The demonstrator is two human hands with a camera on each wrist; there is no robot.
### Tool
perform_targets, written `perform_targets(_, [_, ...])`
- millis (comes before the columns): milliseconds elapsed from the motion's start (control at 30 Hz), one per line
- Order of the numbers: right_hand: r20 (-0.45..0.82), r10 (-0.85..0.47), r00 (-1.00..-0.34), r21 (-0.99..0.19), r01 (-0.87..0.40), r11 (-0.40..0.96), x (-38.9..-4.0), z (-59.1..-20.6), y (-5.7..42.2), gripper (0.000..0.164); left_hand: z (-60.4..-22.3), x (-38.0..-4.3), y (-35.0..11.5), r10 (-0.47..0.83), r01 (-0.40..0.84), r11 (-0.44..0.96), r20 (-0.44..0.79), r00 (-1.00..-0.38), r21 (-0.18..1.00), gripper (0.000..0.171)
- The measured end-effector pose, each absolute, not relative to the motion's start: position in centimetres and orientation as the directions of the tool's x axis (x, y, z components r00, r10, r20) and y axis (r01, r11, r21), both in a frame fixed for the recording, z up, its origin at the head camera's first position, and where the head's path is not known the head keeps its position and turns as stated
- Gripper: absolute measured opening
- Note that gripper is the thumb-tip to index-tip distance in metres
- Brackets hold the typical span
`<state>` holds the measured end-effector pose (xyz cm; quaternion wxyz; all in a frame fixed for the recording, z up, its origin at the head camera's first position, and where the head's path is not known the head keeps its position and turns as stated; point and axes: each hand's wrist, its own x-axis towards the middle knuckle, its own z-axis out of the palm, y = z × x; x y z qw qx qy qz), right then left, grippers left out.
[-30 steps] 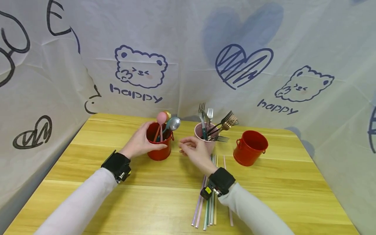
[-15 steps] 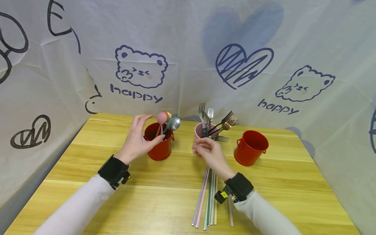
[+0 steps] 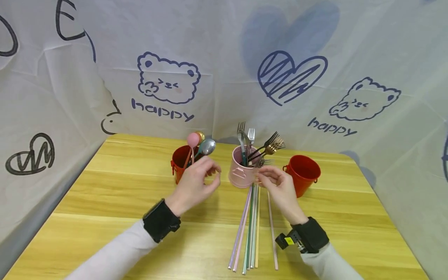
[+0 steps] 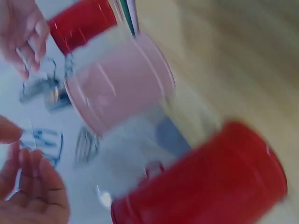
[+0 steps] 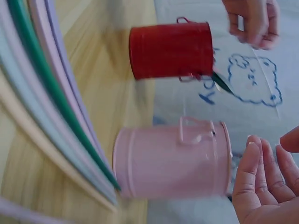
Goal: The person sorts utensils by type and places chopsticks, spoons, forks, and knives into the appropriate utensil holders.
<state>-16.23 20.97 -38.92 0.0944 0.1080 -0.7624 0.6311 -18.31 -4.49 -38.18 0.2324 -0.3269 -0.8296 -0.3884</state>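
Note:
My left hand [image 3: 196,184] hovers in front of the left red bucket [image 3: 177,159], fingers loosely bent with nothing between them. That bucket holds several spoons, among them a pink spoon [image 3: 193,140] and a silver spoon [image 3: 207,146]. Beside the right rim of the pink bucket [image 3: 241,175] is my right hand [image 3: 280,188], its thumb and fingertips apart in the right wrist view and holding nothing. Silver, black and gold forks [image 3: 273,146] fan out of the pink bucket. Behind the right hand stands a second red bucket [image 3: 303,171], no cutlery showing in it.
Several long pastel and green straws [image 3: 249,233] lie on the wooden table [image 3: 133,233] in front of the pink bucket. One pink straw [image 3: 273,233] lies apart to their right. A white cloth [image 3: 224,46] with drawings hangs behind the table.
My left hand has let go of the left red bucket and moved right, in front of it. My right hand has moved right, across the pink bucket to its right side.

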Motion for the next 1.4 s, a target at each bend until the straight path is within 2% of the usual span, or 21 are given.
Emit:
perform_targets(100, [0.327, 0.048, -0.944, -0.933, -0.314, 0.178, -16.0, -38.8, 22.4, 0.020, -38.6, -17.4, -3.0, 0.460, 0.681, 0.520, 0.504, -0.731, 0.515, 0.012])
perform_targets(233, [0.404, 0.195, -0.894, -0.914, -0.383, 0.137, -15.9, -38.3, 24.5, 0.021, -39.1, -16.4, -1.4, 0.562, 0.629, 0.577, 0.306, -0.768, 0.521, 0.014])
perform_targets(333, [0.470, 0.306, -0.828, -0.883, -0.446, 0.149, -16.2, -38.0, 25.9, 0.022, -39.4, -15.8, -0.3, 0.613, 0.609, 0.610, 0.185, -0.768, 0.506, 0.016])
perform_targets(400, [0.502, 0.382, -0.776, -0.865, -0.458, 0.205, -16.4, -38.1, 26.8, 0.023, -39.7, -15.5, 0.3, 0.633, 0.607, 0.632, 0.130, -0.763, 0.483, 0.017])
perform_targets(567, [0.492, 0.537, -0.685, -0.870, -0.406, 0.279, -16.8, -38.7, 28.4, 0.031, -40.4, -15.0, 1.8, 0.642, 0.581, 0.662, 0.044, -0.766, 0.474, 0.019])
perform_targets(667, [0.444, 0.562, -0.698, -0.896, -0.341, 0.284, -16.7, -38.9, 28.8, 0.044, -40.6, -14.7, 2.4, 0.636, 0.558, 0.681, -0.005, -0.772, 0.474, 0.017])
perform_targets(833, [0.297, 0.498, -0.815, -0.947, -0.185, 0.262, -16.8, -39.8, 29.4, 0.073, -40.7, -14.5, 3.1, 0.614, 0.510, 0.729, -0.109, -0.782, 0.457, 0.016])
perform_targets(900, [0.252, 0.479, -0.841, -0.958, -0.149, 0.244, -17.2, -40.5, 29.7, 0.080, -40.8, -14.4, 3.4, 0.605, 0.493, 0.750, -0.153, -0.782, 0.441, 0.017])
perform_targets(1133, [0.264, 0.515, -0.816, -0.956, -0.152, 0.249, -19.1, -43.8, 31.9, 0.089, -41.1, -14.3, 4.3, 0.605, 0.501, 0.775, -0.222, -0.765, 0.385, 0.021])
perform_targets(1400, [0.311, 0.425, -0.850, -0.917, -0.150, 0.371, -22.0, -48.9, 34.9, 0.098, -41.3, -14.4, 4.9, 0.579, 0.486, 0.800, -0.237, -0.780, 0.351, 0.028])
